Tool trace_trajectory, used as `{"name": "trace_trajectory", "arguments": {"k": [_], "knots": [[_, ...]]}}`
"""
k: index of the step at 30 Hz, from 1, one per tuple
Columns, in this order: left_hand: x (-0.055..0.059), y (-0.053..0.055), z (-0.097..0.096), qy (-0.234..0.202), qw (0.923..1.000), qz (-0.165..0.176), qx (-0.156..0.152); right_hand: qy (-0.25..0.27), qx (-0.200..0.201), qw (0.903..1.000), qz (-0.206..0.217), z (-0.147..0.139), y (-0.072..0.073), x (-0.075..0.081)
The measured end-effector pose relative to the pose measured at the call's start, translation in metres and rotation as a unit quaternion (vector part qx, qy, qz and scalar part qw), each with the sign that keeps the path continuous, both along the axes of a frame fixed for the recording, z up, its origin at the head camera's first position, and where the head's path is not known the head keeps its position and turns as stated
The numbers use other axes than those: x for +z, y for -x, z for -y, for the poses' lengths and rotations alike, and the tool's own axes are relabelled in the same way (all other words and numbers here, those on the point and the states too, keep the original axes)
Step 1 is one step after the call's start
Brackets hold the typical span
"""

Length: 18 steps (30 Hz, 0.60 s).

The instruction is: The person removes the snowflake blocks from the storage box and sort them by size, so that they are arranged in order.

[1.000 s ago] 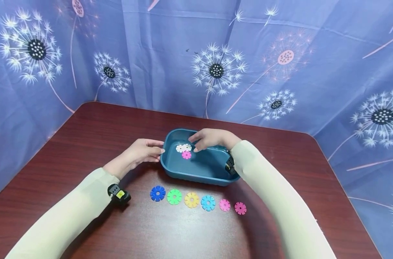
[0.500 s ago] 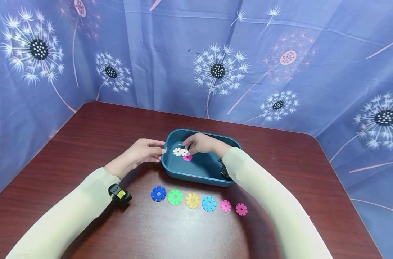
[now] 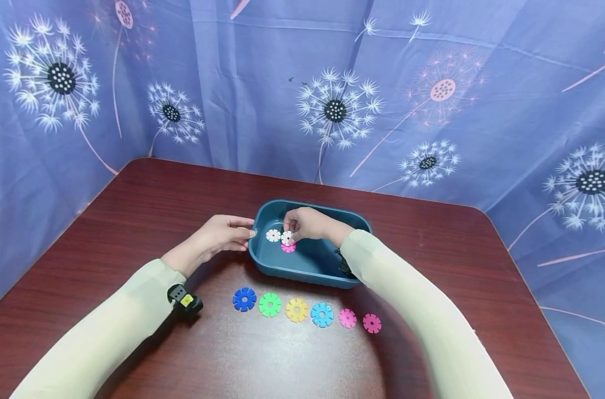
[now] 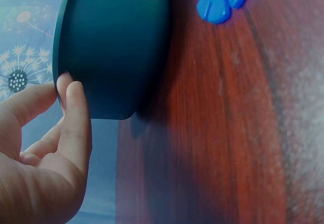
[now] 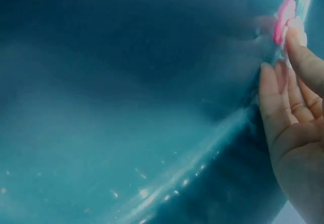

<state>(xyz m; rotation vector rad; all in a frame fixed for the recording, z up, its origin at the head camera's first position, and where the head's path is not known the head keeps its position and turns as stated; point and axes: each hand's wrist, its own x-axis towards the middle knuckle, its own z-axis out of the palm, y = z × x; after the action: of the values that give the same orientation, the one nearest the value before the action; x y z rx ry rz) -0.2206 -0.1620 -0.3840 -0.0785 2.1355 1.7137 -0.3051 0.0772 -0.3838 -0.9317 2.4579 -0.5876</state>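
Observation:
A teal plastic basin (image 3: 307,275) stands on the table. My left hand (image 3: 221,234) holds its left rim between thumb and fingers; the left wrist view shows the thumb (image 4: 76,118) against the outer wall. Inside the basin, my right hand (image 3: 309,224) pinches a white notched flower disc (image 3: 286,237) between thumb and fingertips. Under that disc lies a pink flower disc (image 3: 288,249), partly covered. Another white flower disc (image 3: 273,235) rests on the basin floor just to the left. In the right wrist view, the pinched disc (image 5: 297,30) is partly hidden by the thumb.
In front of the basin, a row of flower discs lies on the brown table (image 3: 183,360): dark blue (image 3: 245,299), green (image 3: 270,305), yellow (image 3: 296,310), light blue (image 3: 322,315) and two pink ones, one a pink disc (image 3: 372,323) at the right end. A dandelion-print curtain (image 3: 262,83) hangs behind.
My right hand has moved left and down inside the basin and taken hold of the right-hand white disc, which has parted from the other. My left hand stays on the rim.

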Motion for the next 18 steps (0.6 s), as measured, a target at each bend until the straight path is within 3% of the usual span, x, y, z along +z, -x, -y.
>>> {"name": "trace_trajectory", "arguments": {"k": [7,18], "knots": [[0.000,0.000,0.001,-0.006,1.0000,0.001,0.000,0.034,-0.021,0.9988,0.030,-0.003,0.005,0.011],[0.000,0.000,0.001,-0.012,0.9999,0.002,-0.002,0.047,-0.050,0.9975,0.017,-0.017,0.003,0.048]]}}
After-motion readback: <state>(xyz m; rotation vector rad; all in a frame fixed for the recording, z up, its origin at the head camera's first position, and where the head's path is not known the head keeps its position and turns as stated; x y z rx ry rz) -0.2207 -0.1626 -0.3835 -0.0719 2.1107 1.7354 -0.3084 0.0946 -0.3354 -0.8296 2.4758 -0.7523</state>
